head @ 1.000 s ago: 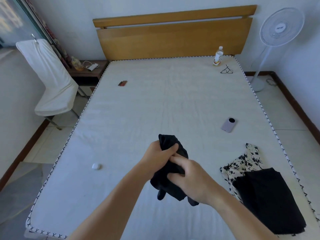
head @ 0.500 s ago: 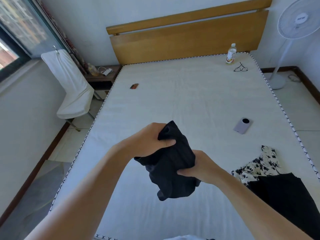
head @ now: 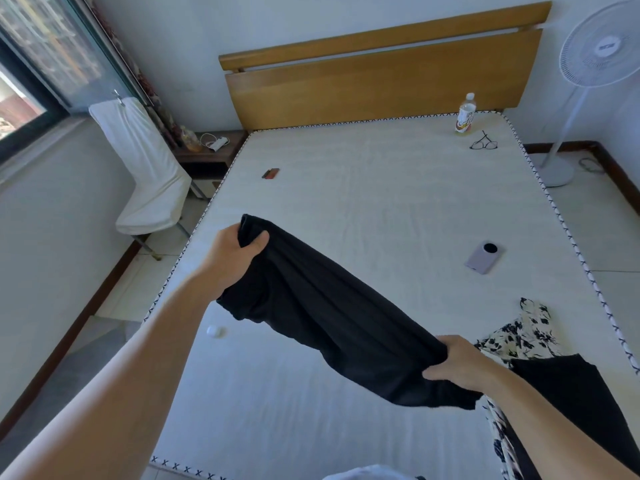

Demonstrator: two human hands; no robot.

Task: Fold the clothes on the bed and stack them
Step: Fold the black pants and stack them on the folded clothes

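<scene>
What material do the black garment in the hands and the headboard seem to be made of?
Black garment: apparently a thin, soft, matte fabric, since it drapes in loose folds between the left hand and right hand. Headboard: seemingly wood or wood veneer, honey-coloured with a smooth, slightly glossy finish.

White bed [head: 363, 209], phone [head: 483, 257], glasses [head: 483, 144], bottle [head: 465, 114], floral garment [head: 519, 336], folded black garment [head: 575, 393]
</scene>
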